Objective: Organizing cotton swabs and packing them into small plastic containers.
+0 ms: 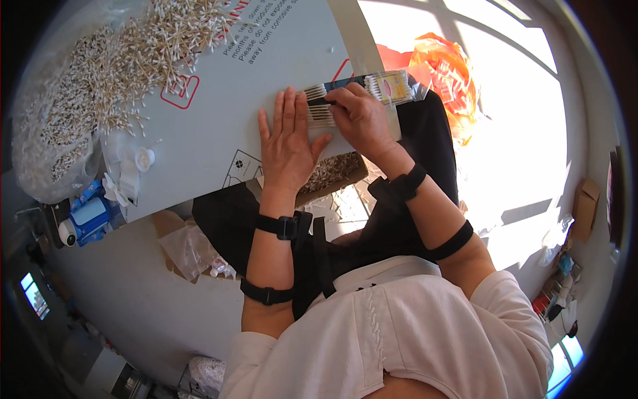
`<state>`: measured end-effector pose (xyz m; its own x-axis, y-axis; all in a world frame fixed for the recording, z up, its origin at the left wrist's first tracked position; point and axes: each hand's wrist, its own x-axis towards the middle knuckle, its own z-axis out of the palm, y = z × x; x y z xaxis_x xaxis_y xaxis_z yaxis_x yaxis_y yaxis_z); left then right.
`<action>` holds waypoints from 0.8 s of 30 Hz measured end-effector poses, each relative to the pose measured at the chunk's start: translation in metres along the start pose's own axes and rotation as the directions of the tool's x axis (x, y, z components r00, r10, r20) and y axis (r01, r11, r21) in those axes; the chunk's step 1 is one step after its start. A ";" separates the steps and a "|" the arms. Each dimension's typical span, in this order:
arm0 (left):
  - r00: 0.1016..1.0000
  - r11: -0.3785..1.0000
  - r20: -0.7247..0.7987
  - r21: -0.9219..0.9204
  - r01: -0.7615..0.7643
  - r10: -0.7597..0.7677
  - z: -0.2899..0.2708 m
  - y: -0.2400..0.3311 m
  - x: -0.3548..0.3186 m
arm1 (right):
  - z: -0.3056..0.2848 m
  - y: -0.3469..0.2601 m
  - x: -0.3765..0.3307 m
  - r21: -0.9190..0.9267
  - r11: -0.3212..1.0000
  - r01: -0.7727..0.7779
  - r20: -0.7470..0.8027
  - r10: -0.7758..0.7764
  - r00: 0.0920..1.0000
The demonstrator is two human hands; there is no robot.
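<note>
My left hand [290, 146] lies flat on the grey printed tabletop [219, 126], its fingers stretched forward and its thumb apart. Just right of its fingertips, a row of cotton swabs [320, 117] lies side by side. My right hand [364, 120] bends over these swabs with thumb and fingers pinched together; what sits between the fingertips is hidden. Beyond it, a clear flat pack of cotton swabs [392, 87] with a yellow label reaches past the table's right edge. A dark strip [340, 86] shows between the swab rows.
A large heap of loose cotton swabs [113, 80] spills from a clear bag at far left. Near it stand a white spool [144, 158] and a blue-and-white object [90, 218]. Below the table edge, a cardboard box [335, 174] holds more swabs. An orange plastic bag [446, 80] lies right.
</note>
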<state>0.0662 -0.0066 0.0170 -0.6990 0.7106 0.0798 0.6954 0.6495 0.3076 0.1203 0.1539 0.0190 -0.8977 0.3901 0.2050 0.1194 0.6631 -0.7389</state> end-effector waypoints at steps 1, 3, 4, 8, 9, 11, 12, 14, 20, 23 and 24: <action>1.000 1.000 -0.001 0.001 0.000 0.000 0.000 0.000 0.000 | 0.001 0.000 0.002 0.000 1.000 0.001 -0.001 -0.001 1.000; 1.000 1.000 -0.010 -0.008 -0.007 0.007 0.000 0.000 0.000 | 0.001 0.001 0.006 -0.003 1.000 0.023 -0.030 -0.023 0.999; 1.000 1.000 -0.011 -0.009 -0.008 0.008 0.000 0.001 0.001 | 0.001 0.002 0.007 -0.004 1.000 0.023 -0.030 -0.023 0.999; 1.000 1.000 -0.013 -0.009 -0.007 0.007 0.001 0.000 0.000 | 0.000 0.002 0.010 -0.035 0.999 0.012 0.009 -0.011 1.000; 1.000 1.000 -0.010 -0.003 -0.006 0.006 0.001 0.000 0.000 | 0.001 0.002 0.010 -0.039 0.999 0.009 0.022 -0.008 1.000; 1.000 1.000 -0.013 -0.004 -0.006 0.006 0.001 0.000 0.000 | 0.003 0.002 0.010 -0.040 0.999 0.023 -0.002 -0.023 1.000; 1.000 1.000 -0.017 -0.005 -0.007 0.007 0.002 0.000 0.000 | 0.003 0.002 0.010 -0.042 0.998 0.036 -0.025 -0.037 0.999; 1.000 1.000 -0.014 -0.005 -0.006 0.006 0.002 0.000 0.000 | 0.003 0.003 0.009 -0.053 0.998 0.027 0.000 -0.027 1.000; 1.000 1.000 -0.002 0.008 -0.002 0.002 0.002 0.000 0.000 | -0.006 0.000 0.007 -0.028 1.000 0.009 0.109 -0.006 0.994; 1.000 1.000 0.005 0.002 0.000 0.000 0.002 -0.001 -0.001 | -0.014 -0.003 0.014 -0.092 0.989 0.120 0.179 -0.102 0.979; 1.000 1.000 0.008 -0.011 -0.003 0.003 0.002 -0.002 -0.001 | -0.015 -0.002 0.016 -0.180 0.956 0.232 0.230 -0.188 0.955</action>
<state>0.0659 -0.0076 0.0145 -0.6958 0.7145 0.0730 0.6953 0.6446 0.3178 0.1122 0.1689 0.0333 -0.9771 0.1010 0.1872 -0.0173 0.8394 -0.5432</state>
